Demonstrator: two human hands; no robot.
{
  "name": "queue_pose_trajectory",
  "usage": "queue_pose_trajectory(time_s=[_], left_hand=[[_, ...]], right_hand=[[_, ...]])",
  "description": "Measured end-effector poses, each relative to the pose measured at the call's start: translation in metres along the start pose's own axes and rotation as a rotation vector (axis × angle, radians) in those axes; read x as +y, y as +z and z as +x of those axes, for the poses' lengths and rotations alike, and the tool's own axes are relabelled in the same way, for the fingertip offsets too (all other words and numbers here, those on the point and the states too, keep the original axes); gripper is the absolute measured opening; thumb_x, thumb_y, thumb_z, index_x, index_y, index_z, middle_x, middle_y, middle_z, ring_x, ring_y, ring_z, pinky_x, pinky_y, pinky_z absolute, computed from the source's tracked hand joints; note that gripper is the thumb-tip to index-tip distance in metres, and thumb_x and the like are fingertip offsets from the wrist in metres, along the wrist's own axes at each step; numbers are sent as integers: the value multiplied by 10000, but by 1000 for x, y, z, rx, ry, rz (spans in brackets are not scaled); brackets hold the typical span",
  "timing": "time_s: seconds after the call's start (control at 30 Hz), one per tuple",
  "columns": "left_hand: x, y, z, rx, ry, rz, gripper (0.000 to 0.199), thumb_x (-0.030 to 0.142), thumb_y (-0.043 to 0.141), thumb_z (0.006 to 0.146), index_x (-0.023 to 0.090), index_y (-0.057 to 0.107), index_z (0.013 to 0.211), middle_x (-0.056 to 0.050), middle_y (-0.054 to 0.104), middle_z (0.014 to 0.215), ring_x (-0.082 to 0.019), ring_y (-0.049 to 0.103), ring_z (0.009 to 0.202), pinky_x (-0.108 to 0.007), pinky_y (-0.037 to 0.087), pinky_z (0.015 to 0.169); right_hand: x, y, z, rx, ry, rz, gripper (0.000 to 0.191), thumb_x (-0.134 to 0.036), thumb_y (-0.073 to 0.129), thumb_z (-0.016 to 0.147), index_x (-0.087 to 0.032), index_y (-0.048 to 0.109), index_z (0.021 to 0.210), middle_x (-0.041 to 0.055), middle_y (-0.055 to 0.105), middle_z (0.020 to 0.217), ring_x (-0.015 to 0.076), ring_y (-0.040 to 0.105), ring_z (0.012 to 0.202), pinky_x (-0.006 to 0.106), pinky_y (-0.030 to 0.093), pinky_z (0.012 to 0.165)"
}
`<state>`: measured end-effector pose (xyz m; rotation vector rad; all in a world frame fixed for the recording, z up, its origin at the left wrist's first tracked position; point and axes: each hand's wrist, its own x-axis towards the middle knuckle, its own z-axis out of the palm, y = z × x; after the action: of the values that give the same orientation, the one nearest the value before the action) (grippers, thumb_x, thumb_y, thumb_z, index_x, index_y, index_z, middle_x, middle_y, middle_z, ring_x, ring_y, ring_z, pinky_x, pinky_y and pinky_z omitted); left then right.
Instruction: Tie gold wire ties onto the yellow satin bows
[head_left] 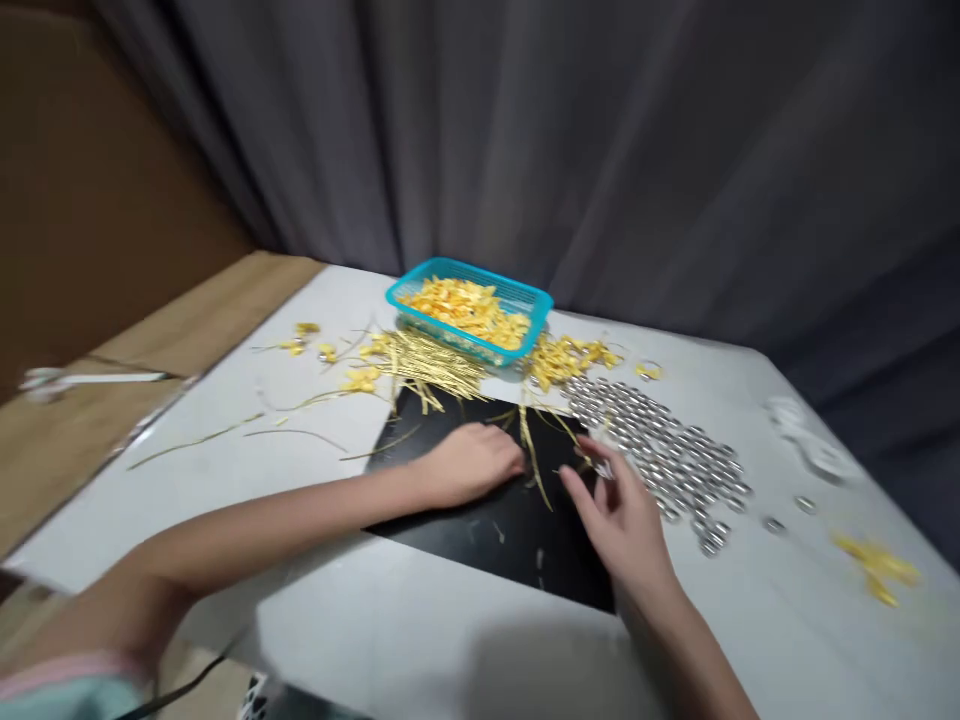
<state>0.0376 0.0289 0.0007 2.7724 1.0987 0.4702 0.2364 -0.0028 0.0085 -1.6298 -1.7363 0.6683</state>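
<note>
- Thin gold strips [529, 445] lie over the far part of a black mat [450, 527], between the person's two hands.
- The left hand [472, 462] rests on the mat to the left of these strips, its fingers curled under; whether they grip anything cannot be told.
- The right hand [619, 515] is at the mat's right edge, thumb and forefinger apart. A small, pale, blurred bit shows by the fingers; whether it is held is unclear.
- Just right of the right hand, many shiny silver round pieces [690, 465] spread across the white desk [375, 625].
- Beyond the mat lies a bundle of gold strips [439, 365], with a heap of yellow bows [571, 358] to its right.
- Behind the bundle, a blue basket [480, 271] holds yellow pieces [465, 308].
- At far right are a white object [817, 445] and a blurred yellow bow [877, 568].
- A grey curtain [525, 150] hangs behind.
</note>
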Motion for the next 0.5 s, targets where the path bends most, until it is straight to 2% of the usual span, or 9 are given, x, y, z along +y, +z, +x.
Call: queue_pose_trajectory(time_s=[0.07, 0.1, 0.13, 0.23, 0.33, 0.43, 0.5], left_hand=[[7, -3, 0, -9, 22, 24, 264, 297, 378, 934, 160, 590, 856, -53, 647, 763, -168, 568, 720, -288, 389, 635], [9, -5, -1, -14, 28, 35, 258, 307, 382, 932, 163, 582, 858, -55, 654, 795, -166, 571, 742, -286, 392, 637], [10, -7, -1, -11, 34, 41, 273, 312, 361, 939, 159, 574, 864, -64, 660, 827, -168, 572, 757, -292, 396, 638], [9, -12, -7, 2, 46, -61, 238, 299, 370, 935, 155, 550, 876, -89, 670, 888, -181, 585, 788, -301, 415, 668], [6, -15, -14, -48, 20, -347, 124, 254, 436, 913, 171, 520, 877, -67, 683, 890, -155, 613, 805, -264, 438, 742], [2, -16, -19, -103, -52, -685, 77, 211, 438, 910, 174, 505, 908, -44, 691, 845, -114, 633, 778, -199, 466, 724], [-1, -17, -21, -153, -89, -816, 82, 217, 468, 898, 166, 530, 911, -36, 688, 809, -103, 640, 755, -176, 478, 704]], right_hand=[[-3, 10, -5, -239, 20, 151, 568, -509, 565, 749, -159, 510, 1193, 15, 551, 706, 93, 366, 452, 241, 361, 473], [-3, 15, -7, -308, 35, 184, 559, -508, 584, 737, -151, 534, 1165, -24, 475, 589, 96, 347, 444, 233, 342, 458], [-1, 18, -8, -323, 56, 225, 563, -519, 588, 729, -147, 547, 1149, -52, 397, 518, 99, 332, 436, 229, 328, 447], [2, 23, -8, -281, 117, 331, 496, -547, 628, 673, -155, 627, 978, -45, 382, 501, 98, 326, 439, 228, 301, 421], [2, 21, -6, -261, 119, 358, 394, -524, 675, 639, -185, 667, 840, -41, 378, 469, 96, 316, 418, 225, 287, 393], [1, 17, -4, -288, 95, 312, 360, -523, 675, 623, -205, 686, 792, -32, 406, 430, 102, 344, 377, 225, 289, 359], [3, 15, -1, -307, 46, 255, 349, -528, 663, 608, -208, 692, 746, -24, 414, 401, 112, 366, 354, 235, 317, 352]])
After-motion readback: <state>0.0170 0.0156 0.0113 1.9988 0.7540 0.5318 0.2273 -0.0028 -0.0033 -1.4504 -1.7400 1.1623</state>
